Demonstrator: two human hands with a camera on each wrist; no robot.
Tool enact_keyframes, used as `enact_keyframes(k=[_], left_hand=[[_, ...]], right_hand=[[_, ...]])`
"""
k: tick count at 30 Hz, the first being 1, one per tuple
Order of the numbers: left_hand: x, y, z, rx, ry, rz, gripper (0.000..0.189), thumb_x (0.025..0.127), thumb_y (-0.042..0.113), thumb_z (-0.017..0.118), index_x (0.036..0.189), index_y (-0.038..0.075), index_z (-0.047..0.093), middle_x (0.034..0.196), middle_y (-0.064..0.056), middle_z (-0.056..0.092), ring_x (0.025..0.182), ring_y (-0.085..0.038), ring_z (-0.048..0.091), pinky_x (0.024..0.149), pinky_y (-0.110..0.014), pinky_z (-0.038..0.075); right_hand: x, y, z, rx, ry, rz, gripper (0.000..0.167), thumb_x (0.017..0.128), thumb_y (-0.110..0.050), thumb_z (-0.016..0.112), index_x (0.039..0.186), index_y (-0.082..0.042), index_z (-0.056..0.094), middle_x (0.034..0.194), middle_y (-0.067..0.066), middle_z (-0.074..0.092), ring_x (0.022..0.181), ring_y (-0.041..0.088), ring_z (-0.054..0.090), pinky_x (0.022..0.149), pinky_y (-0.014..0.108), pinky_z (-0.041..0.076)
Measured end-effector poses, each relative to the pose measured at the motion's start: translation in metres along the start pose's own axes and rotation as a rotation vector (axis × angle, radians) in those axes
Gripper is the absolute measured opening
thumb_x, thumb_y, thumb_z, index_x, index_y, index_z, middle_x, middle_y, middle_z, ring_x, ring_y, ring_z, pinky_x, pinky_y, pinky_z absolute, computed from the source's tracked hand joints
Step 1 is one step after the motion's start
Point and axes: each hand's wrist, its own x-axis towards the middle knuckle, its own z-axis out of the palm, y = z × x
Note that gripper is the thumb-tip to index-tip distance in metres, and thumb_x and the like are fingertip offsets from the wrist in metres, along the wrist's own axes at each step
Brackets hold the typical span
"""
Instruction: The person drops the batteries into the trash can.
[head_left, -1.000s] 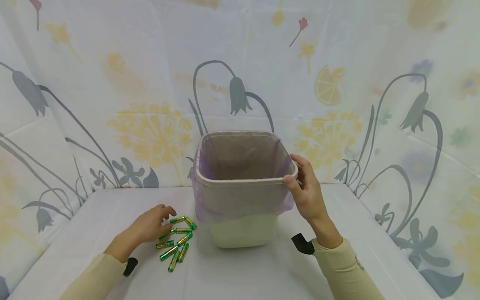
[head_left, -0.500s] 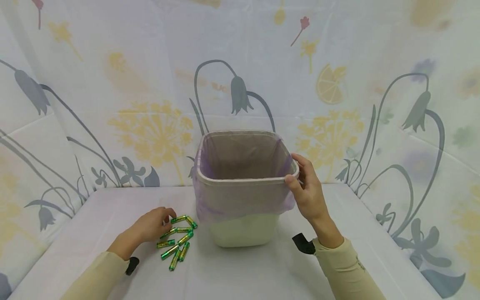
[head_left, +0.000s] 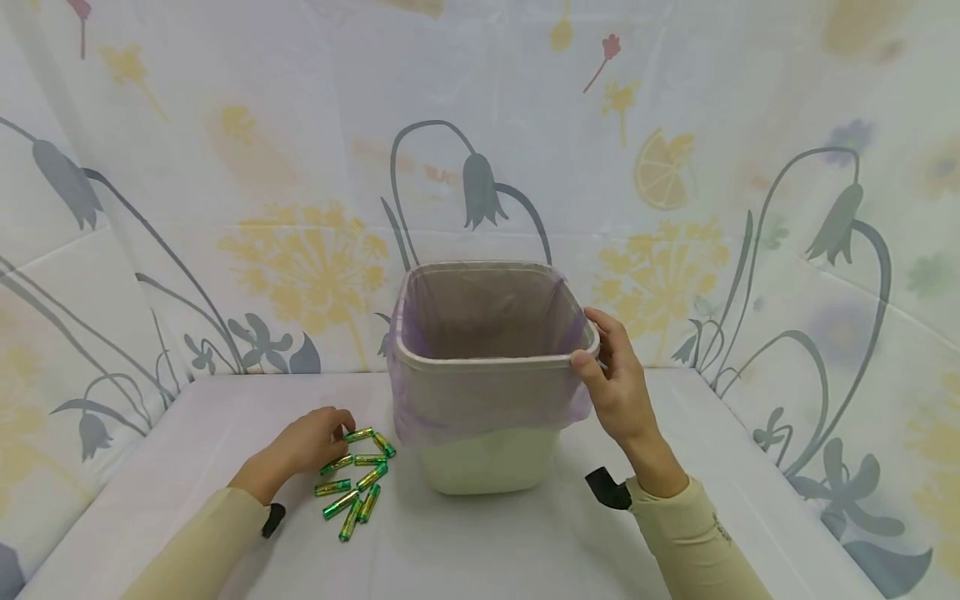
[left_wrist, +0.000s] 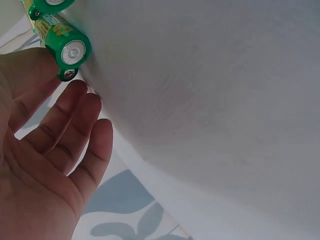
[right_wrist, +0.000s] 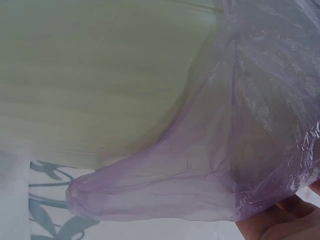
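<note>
Several green-and-gold batteries [head_left: 371,477] lie loosely grouped on the white-covered table, left of a pale trash can [head_left: 480,468]. My left hand [head_left: 303,443] is at their far left side, fingers loosely bent, fingertips right at the farthest battery [head_left: 360,434]. In the left wrist view the thumb overlaps the side of a battery [left_wrist: 62,42], and the other fingers are apart from it. A thin purple trash bag [head_left: 465,408] lines the can and folds down over its outside. My right hand [head_left: 618,387] grips the can's right front rim, thumb in front; in the right wrist view the bag [right_wrist: 160,195] hides most of it.
A printed cloth [head_left: 322,150] with flowers hangs behind and on both sides of the table [head_left: 465,550]. The can stands upright in the middle, its mouth facing up. Black straps [head_left: 607,488] are at both wrists.
My left hand has shifted slightly right, its fingers closer in at the farthest battery. My right hand keeps its grip on the rim, and the can stays put.
</note>
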Motion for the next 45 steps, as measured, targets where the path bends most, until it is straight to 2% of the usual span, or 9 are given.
enact_keyframes(k=[10, 18, 26, 33, 36, 39, 45], left_hand=[[0.011, 0.003, 0.003, 0.033, -0.008, 0.006, 0.017, 0.082, 0.006, 0.068, 0.098, 0.009, 0.066, 0.083, -0.001, 0.056, 0.073, -0.016, 0.05, 0.068, -0.037, 0.046], [0.01, 0.005, 0.004, 0.051, -0.004, 0.01, 0.016, 0.082, 0.005, 0.068, 0.098, 0.009, 0.066, 0.082, -0.001, 0.054, 0.072, -0.017, 0.05, 0.067, -0.038, 0.046], [0.011, 0.003, 0.004, 0.045, -0.013, 0.004, 0.016, 0.082, 0.005, 0.067, 0.098, 0.009, 0.066, 0.082, -0.001, 0.054, 0.073, -0.017, 0.05, 0.068, -0.038, 0.046], [0.011, -0.001, 0.001, 0.047, 0.001, 0.022, 0.018, 0.08, 0.002, 0.065, 0.096, 0.009, 0.067, 0.084, 0.0, 0.057, 0.075, -0.017, 0.051, 0.071, -0.039, 0.047], [0.009, -0.002, -0.004, 0.063, 0.006, 0.033, 0.017, 0.081, 0.001, 0.065, 0.096, 0.008, 0.067, 0.084, 0.0, 0.057, 0.075, -0.017, 0.052, 0.072, -0.04, 0.048], [0.008, -0.003, -0.015, 0.084, 0.037, 0.077, 0.016, 0.082, 0.001, 0.066, 0.096, 0.007, 0.067, 0.084, -0.001, 0.058, 0.076, -0.018, 0.054, 0.072, -0.04, 0.048], [0.004, 0.005, -0.05, 0.139, 0.085, 0.169, 0.016, 0.082, 0.0, 0.064, 0.097, 0.005, 0.066, 0.085, -0.003, 0.059, 0.078, -0.023, 0.058, 0.069, -0.04, 0.048]], right_hand=[[0.0, 0.0, 0.0, 0.002, -0.002, -0.004, 0.053, 0.094, -0.024, 0.058, 0.142, -0.011, 0.042, 0.124, 0.019, 0.055, 0.1, 0.026, 0.056, 0.08, 0.021, 0.047], [0.0, 0.0, 0.0, 0.005, -0.004, 0.0, 0.053, 0.093, -0.022, 0.058, 0.142, -0.011, 0.041, 0.125, 0.018, 0.055, 0.102, 0.023, 0.055, 0.081, 0.021, 0.047], [0.0, 0.001, 0.0, 0.014, -0.005, 0.0, 0.053, 0.094, -0.024, 0.058, 0.142, -0.011, 0.041, 0.125, 0.019, 0.055, 0.101, 0.023, 0.054, 0.081, 0.021, 0.047], [0.0, 0.0, 0.0, 0.017, 0.001, -0.002, 0.053, 0.093, -0.023, 0.058, 0.142, -0.011, 0.042, 0.125, 0.019, 0.055, 0.101, 0.024, 0.055, 0.08, 0.021, 0.047], [-0.001, 0.0, 0.0, 0.023, 0.001, 0.0, 0.053, 0.093, -0.021, 0.058, 0.142, -0.01, 0.042, 0.125, 0.02, 0.055, 0.101, 0.024, 0.055, 0.08, 0.021, 0.047], [-0.001, 0.0, 0.0, 0.03, 0.003, 0.001, 0.053, 0.093, -0.019, 0.058, 0.142, -0.01, 0.042, 0.125, 0.02, 0.054, 0.101, 0.025, 0.055, 0.08, 0.021, 0.047], [0.0, 0.0, 0.0, 0.026, 0.003, -0.001, 0.053, 0.093, -0.019, 0.058, 0.142, -0.01, 0.042, 0.126, 0.02, 0.054, 0.101, 0.026, 0.055, 0.08, 0.021, 0.048]])
